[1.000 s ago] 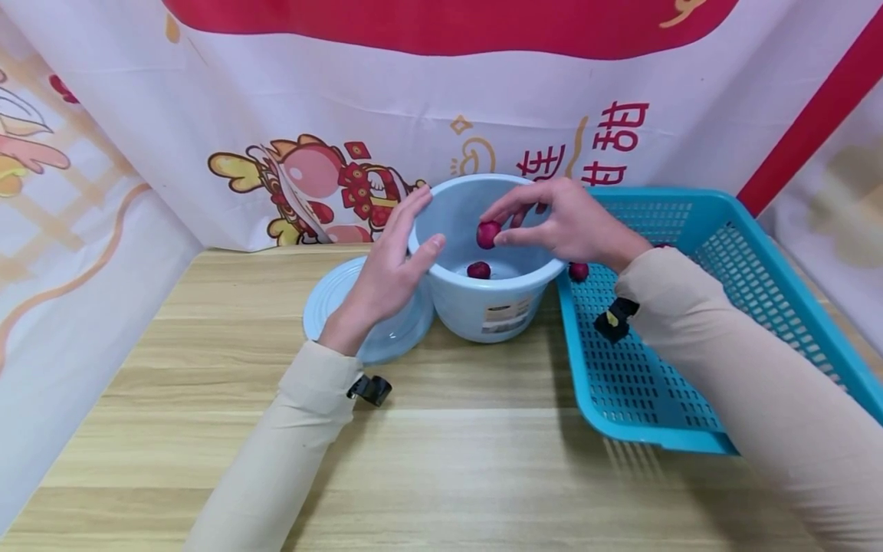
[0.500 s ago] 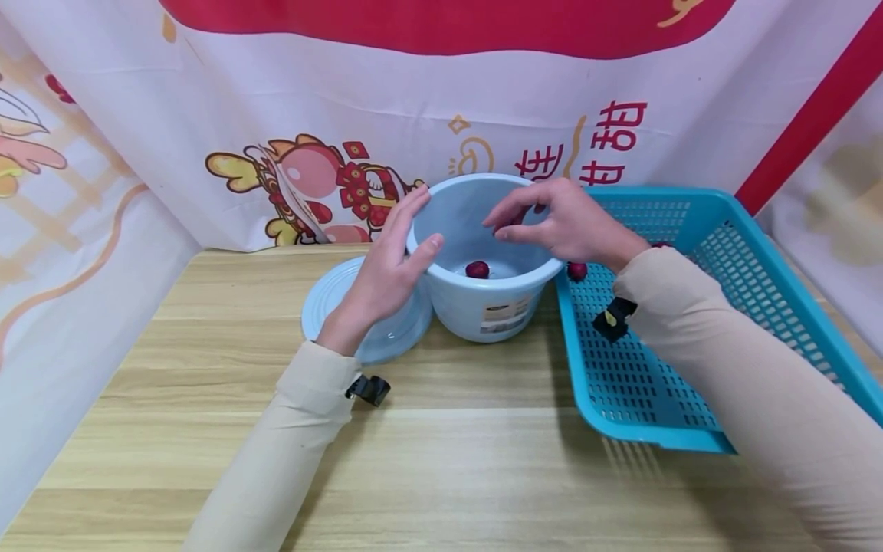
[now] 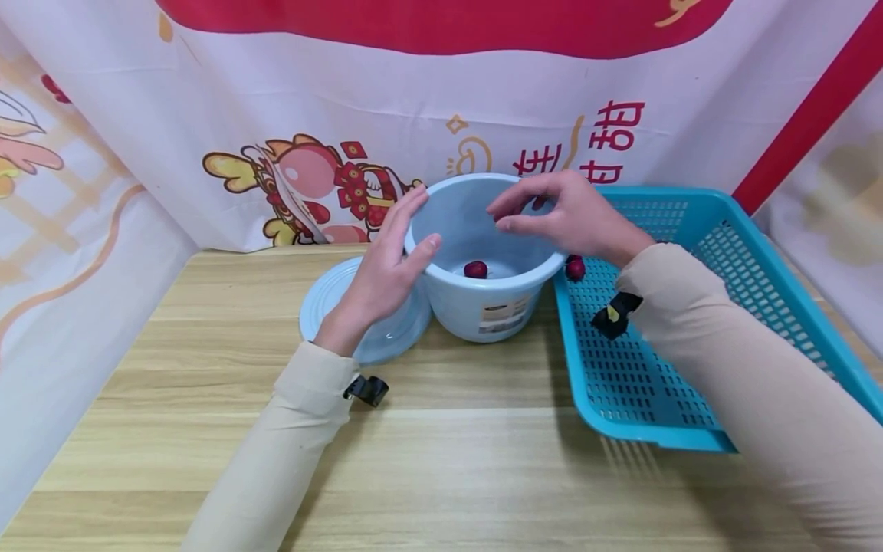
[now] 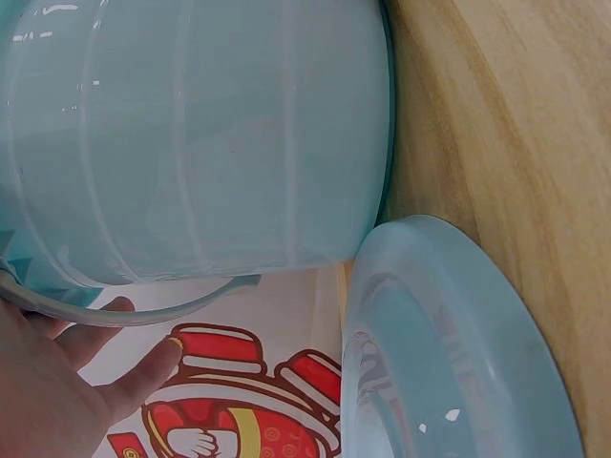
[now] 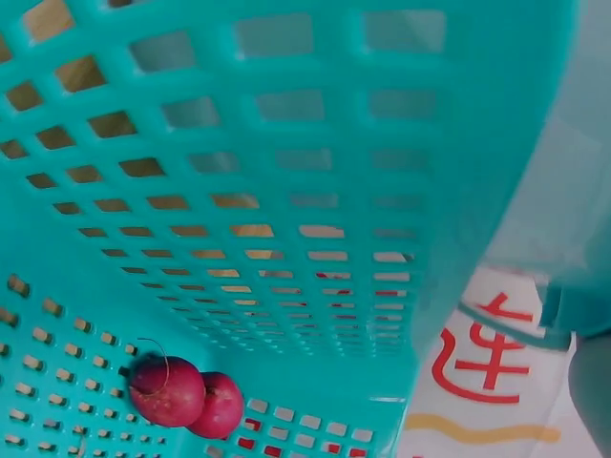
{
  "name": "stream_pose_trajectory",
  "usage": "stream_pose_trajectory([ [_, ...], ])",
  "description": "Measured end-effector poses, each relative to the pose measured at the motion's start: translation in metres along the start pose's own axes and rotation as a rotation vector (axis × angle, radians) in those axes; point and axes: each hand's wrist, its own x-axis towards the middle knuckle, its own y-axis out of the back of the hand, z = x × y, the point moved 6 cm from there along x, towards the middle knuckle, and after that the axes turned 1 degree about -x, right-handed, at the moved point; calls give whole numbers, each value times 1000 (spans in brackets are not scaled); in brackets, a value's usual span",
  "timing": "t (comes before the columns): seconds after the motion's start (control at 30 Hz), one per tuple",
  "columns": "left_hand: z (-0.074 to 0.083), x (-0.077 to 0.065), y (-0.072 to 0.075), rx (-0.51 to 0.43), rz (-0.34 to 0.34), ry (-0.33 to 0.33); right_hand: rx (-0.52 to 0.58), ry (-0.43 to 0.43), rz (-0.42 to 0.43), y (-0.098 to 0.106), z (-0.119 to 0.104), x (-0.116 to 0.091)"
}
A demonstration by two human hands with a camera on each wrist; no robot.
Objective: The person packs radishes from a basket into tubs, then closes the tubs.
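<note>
A pale blue bucket (image 3: 486,307) stands on the wooden table with one red radish (image 3: 475,269) visible on its bottom. My left hand (image 3: 386,268) rests against the bucket's left rim, fingers straight; the left wrist view shows its fingers beside the bucket's handle (image 4: 143,315). Over the right rim hovers my right hand (image 3: 562,215), thumb and fingertips apart with nothing between them. Under that wrist lies a turquoise basket (image 3: 582,376). Two radishes (image 5: 167,391) sit together at its far end in the right wrist view; part of the basket is hidden by my right forearm.
A round pale blue lid (image 3: 393,330) lies flat on the table (image 3: 441,460), left of the bucket. Behind everything hangs a printed white and red curtain (image 3: 414,92). The basket's perforated side stands close beside the bucket.
One second ago my right thumb and fingers pinched a radish over the bucket; they have let it go inside. The right hand has since shifted slightly right, while my left hand keeps its place.
</note>
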Motion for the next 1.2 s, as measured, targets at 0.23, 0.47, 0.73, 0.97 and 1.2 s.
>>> stream_pose_trajectory([
  [0.23,-1,0,0,-6,-3,5,238,-101,124,26,19,-6],
  [0.47,-2,-1,1,-5,2,0,390,-236,237,52,60,-12],
  [0.73,-3,-2,2,-3,6,6,397,-374,209,62,98,-19],
  [0.97,-3,-1,1,-2,0,4,244,-513,50,56,124,-26],
  [1.2,-1,0,0,-2,0,-2,173,-546,-49,50,141,-31],
])
